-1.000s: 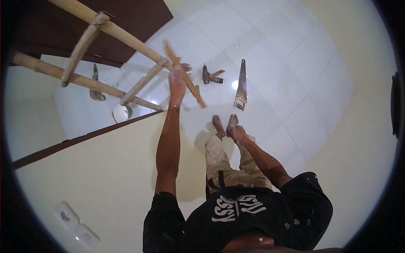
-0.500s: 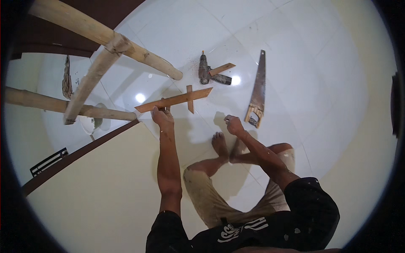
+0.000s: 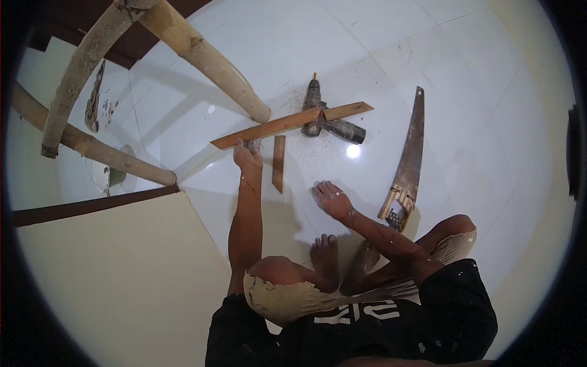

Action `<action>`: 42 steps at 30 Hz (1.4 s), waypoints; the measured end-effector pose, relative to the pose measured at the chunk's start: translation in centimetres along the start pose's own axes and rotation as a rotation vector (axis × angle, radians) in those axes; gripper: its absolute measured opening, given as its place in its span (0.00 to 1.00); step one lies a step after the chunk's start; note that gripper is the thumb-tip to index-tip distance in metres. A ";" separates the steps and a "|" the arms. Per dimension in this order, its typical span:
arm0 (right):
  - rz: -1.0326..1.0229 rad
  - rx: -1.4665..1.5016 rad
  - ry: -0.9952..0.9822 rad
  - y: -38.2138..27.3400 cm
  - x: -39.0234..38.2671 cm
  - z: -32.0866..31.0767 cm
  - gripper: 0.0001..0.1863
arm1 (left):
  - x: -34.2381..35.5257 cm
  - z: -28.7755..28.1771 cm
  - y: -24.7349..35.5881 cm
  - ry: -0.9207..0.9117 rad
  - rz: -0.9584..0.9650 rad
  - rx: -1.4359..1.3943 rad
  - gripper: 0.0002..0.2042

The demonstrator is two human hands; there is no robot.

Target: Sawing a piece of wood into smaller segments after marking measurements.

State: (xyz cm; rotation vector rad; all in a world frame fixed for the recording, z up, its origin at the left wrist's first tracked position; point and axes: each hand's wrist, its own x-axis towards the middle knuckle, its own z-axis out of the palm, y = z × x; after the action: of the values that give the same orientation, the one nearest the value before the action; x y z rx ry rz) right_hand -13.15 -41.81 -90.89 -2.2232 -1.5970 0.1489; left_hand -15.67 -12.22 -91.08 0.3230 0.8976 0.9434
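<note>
My left hand point(image 3: 247, 153) grips the lower left end of a long, angle-cut wooden slat point(image 3: 263, 129), whose other end lies over a dark, dusty cordless drill point(image 3: 342, 129). A shorter slat point(image 3: 347, 111) also lies across the drill, and another piece point(image 3: 279, 160) stands out vertically in view, on the floor just right of my left hand. My right hand point(image 3: 330, 197) is open above the floor, palm down with fingers loosely apart, between that piece and a handsaw point(image 3: 408, 150) with a wooden handle lying to the right.
A bamboo ladder-like frame point(image 3: 220, 67) reaches in at upper left. Behind it are a white bucket point(image 3: 110, 177) and dark crumpled material point(image 3: 95, 104). A wall corner point(image 3: 122, 244) is at lower left, a dark door point(image 3: 128, 40) at top, white floor tiles point(image 3: 458, 73) around.
I have gone from standing to squatting. My left hand has lowered the slat toward the drill and shifted it right. My right hand has moved from near my foot toward the floor, fingers now spread.
</note>
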 end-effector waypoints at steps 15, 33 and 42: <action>0.884 -0.202 -0.252 1.9 -15.1 -9.4 0.41 | -1.1 0.2 -5.2 0.461 0.200 0.521 0.29; 0.705 0.725 0.705 -4.9 -10.7 -14.6 0.29 | 1.2 5.3 -7.4 -0.729 0.964 2.063 0.20; 0.528 0.748 0.497 -5.7 -7.6 -9.8 0.34 | -0.9 5.9 -7.7 -0.699 1.099 2.004 0.16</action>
State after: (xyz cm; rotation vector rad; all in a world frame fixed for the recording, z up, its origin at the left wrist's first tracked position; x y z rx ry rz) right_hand -17.75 -49.79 -80.84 -1.8124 -0.5346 0.2605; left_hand -6.93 -16.56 -91.63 2.8512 0.6412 0.3856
